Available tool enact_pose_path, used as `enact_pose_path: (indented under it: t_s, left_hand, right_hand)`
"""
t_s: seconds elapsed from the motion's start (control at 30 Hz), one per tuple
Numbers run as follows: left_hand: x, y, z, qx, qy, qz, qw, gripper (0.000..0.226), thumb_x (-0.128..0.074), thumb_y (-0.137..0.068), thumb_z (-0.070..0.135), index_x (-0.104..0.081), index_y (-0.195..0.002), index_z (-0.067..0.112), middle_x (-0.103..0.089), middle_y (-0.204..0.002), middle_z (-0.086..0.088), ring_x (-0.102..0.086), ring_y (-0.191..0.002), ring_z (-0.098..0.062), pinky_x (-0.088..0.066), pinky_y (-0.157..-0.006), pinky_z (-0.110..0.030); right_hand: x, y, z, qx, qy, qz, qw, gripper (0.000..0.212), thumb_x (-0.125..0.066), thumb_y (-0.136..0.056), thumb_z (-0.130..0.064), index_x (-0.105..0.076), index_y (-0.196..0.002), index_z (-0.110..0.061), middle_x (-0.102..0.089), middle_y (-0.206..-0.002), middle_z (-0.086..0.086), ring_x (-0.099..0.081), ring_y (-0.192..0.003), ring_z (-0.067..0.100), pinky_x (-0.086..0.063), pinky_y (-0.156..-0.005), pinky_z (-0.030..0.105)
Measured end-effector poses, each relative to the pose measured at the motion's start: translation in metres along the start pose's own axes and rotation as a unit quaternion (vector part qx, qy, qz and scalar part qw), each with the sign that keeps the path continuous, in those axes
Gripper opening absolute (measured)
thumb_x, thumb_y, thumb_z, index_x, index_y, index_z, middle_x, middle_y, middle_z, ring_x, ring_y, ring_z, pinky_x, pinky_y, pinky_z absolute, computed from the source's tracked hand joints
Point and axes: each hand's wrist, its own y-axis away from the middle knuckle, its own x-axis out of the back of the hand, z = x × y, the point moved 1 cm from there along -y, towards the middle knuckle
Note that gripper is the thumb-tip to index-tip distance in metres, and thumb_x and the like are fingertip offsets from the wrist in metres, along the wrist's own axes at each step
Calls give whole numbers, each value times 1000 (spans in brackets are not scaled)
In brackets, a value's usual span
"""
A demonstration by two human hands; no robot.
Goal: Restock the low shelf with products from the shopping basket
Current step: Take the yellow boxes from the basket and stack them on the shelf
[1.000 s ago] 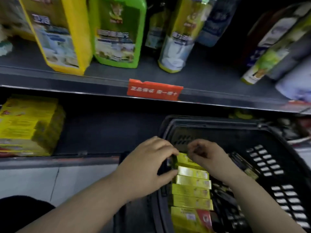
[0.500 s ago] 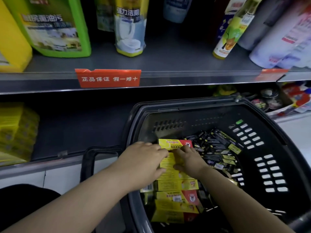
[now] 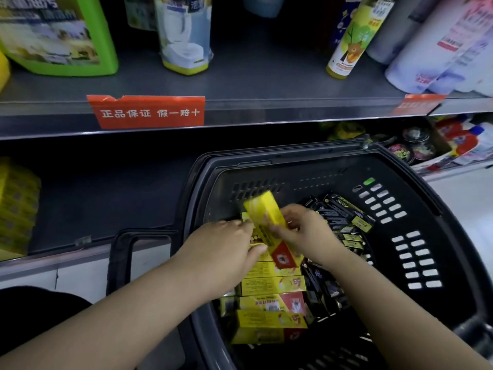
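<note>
Grey metal shelving runs across in front of the person, with plastic bottles [image 3: 184,36] standing on the upper board and an orange label strip [image 3: 149,112] clipped to its edge. Below it the low shelf [image 3: 112,204] is dark and bare in the middle, with a stack of yellow packs [image 3: 16,209] at its left end.

A black basket [image 3: 440,222] with slotted plastic walls sits just in front of that shelf. Inside it, a neat row of yellow cartons [image 3: 272,287] lies beside a loose heap of slim black cartons [image 3: 344,217].

One yellow box [image 3: 264,217] is tipped up out of the row, its far end raised. The right hand [image 3: 306,236] has its fingers curled round the box's right side. The left hand [image 3: 226,252] pinches the lower left edge between fingertips and thumb.

The box is long, flat-sided printed card with a red patch at one end, light and stiff but easy to dent at the corners. I would say the step is lifting it free for the shelf. It looks best gripped across the broad faces, raised clear of the basket wall so the row beneath is not dragged, then laid flat against the stacked packs with its edges squared.
</note>
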Motion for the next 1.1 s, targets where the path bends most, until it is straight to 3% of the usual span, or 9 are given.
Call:
enact_pose_path:
  t_s: [0.13, 0.3, 0.47, 0.6, 0.73, 0.8, 0.93, 1.03, 1.1]
  left_hand:
    - [5, -4, 8, 47, 134, -29, 989, 85, -37, -87, 64, -1, -148, 18, -43, -141, -5, -49, -121, -18, -43, -97, -31]
    - [8, -19, -2, 138, 394, 21, 908, 49, -62, -87, 33, -36, -128, 23, -53, -121, 2, -54, -109, -15, -47, -92, -38]
    - [3, -22, -11, 173, 537, -32, 825, 31, -62, -89, 27, -44, -111, 38, -62, -102, 16, -60, -90, 2, -43, -64, -12]
    - [5, -23, -13, 181, 582, -45, 791, 38, -61, -90, 20, -44, -122, 33, -64, -110, 10, -60, -100, -6, -44, -76, -21]
    - [6, -24, -15, 182, 621, -65, 760, 32, -58, -91, 22, -44, -117, 36, -60, -114, 14, -56, -101, 0, -39, -82, -18]
    - [8, -25, -14, 188, 639, -70, 743, 25, -57, -92, 24, -45, -107, 40, -60, -108, 17, -55, -91, 7, -40, -72, -13]
    - [9, -25, -13, 208, 642, -68, 735, 30, -57, -91, 27, -46, -119, 30, -61, -120, 1, -57, -109, -13, -44, -96, -33]
    - [8, -26, -13, 211, 637, -63, 739, 40, -57, -91, 31, -41, -127, 25, -60, -117, 5, -57, -102, -7, -44, -81, -24]
    - [7, -26, -12, 210, 633, -72, 742, 43, -57, -90, 34, -37, -128, 27, -58, -111, 12, -55, -96, 0, -40, -74, -19]
  right_hand:
    - [17, 17, -50, 6, -145, 21, 989, 39, -73, -73, -46, -60, -91, -13, -69, -89, 5, -65, -85, 21, -54, -78, 41]
    - [9, 21, -53, -12, -316, -25, 948, 17, -56, -91, -32, -63, -86, -18, -67, -82, -4, -68, -75, 13, -56, -66, 25]
    - [-26, 3, 26, -85, 112, -128, 982, 36, -50, -95, -24, -47, -131, -16, -58, -126, 7, -57, -110, 25, -50, -90, 37]
    - [-55, 0, 56, -66, 252, -227, 938, 74, -54, -87, -52, -23, -147, -23, -32, -148, 7, -30, -134, 30, -28, -111, 40]
    - [-49, -4, 57, -42, 319, -201, 925, 72, -60, -79, -59, -39, -140, -26, -36, -140, 8, -34, -127, 30, -32, -107, 41]
    - [-45, 1, 53, -54, 259, -209, 941, 63, -64, -82, -49, -43, -135, -22, -42, -135, 8, -40, -122, 28, -38, -102, 38]
    - [-21, 13, 32, -91, 178, -195, 960, 45, -62, -87, -36, -42, -122, -17, -63, -108, 7, -62, -92, 22, -53, -76, 34]
    - [12, 23, 5, -130, -25, -101, 986, 37, -62, -84, -46, -47, -98, -16, -66, -72, -3, -64, -63, 10, -50, -52, 24]
    - [25, 32, -17, -152, -191, -52, 968, 55, -65, -68, -61, -48, -91, -14, -70, -67, -5, -68, -62, 7, -52, -56, 26]
